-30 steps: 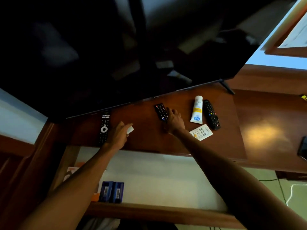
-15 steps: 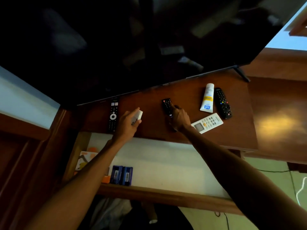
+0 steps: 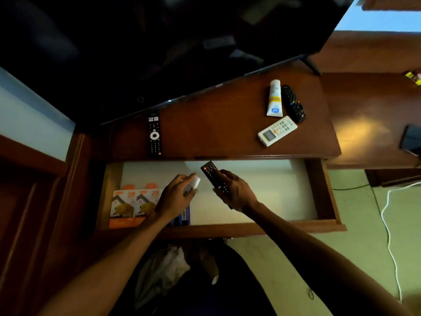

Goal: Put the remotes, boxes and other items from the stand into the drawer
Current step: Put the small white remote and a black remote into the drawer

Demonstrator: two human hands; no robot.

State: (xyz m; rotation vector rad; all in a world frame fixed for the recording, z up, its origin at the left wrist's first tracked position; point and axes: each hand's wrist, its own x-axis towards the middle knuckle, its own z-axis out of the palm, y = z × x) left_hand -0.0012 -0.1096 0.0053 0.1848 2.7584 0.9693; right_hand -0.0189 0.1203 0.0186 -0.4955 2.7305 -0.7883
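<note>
Both hands hover over the open drawer [image 3: 319, 192] with its white bottom. My left hand [image 3: 175, 197] grips a small white object [image 3: 193, 184]. My right hand [image 3: 234, 192] holds a black remote [image 3: 213, 176] tilted, its red button end pointing away. On the wooden stand [image 3: 216, 124] lie a long black remote [image 3: 154, 133] at the left, and at the right a white tube [image 3: 275, 99], a black remote [image 3: 293, 103] and a white remote [image 3: 277, 131]. Inside the drawer's left end are orange boxes [image 3: 134, 204] and blue boxes [image 3: 185, 216], partly hidden by my left arm.
A large dark TV [image 3: 159, 46] overhangs the back of the stand. A dark phone [image 3: 412, 139] lies on the lower wooden surface at right. White and black cables [image 3: 387, 224] run over the floor at right. Cloth [image 3: 164, 270] lies below the drawer.
Both hands came back from the stand top to above the drawer, the left carrying the small white object and the right lifting the black remote off the stand.
</note>
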